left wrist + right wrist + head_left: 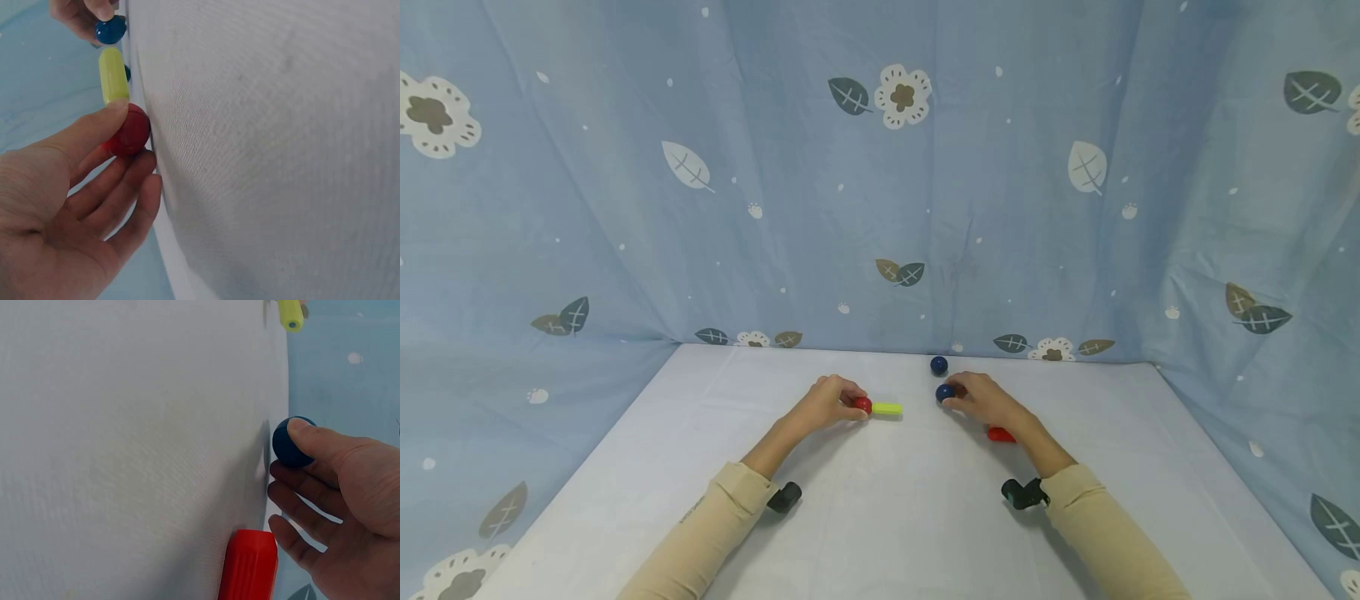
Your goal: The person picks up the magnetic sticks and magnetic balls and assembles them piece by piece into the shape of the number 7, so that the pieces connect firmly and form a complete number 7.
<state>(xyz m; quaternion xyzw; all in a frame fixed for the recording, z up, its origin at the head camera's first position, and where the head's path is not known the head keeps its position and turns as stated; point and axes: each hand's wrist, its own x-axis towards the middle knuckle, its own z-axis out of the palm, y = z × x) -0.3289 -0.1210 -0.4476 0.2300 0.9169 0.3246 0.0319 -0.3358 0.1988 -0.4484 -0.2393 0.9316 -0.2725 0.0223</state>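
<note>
My left hand (829,403) pinches a glossy red ball (862,406) between thumb and fingers, low over the white table. From the ball's right side a yellow-green rod (887,409) points toward the right hand; its free end shows a small hole in the right wrist view. On the other side, my right hand (991,400) pinches a dark blue ball (944,393) with thumb and fingertips. A gap separates this ball from the rod in the head view. Just behind it, a second dark blue ball (938,365) lies on the table.
A red ridged piece (250,565) lies on the table, partly under the right forearm in the head view. The white tabletop (880,517) ends at a blue patterned curtain (820,208) behind and at the sides. Dark wrist cameras (1024,494) stick out inward from both sleeves.
</note>
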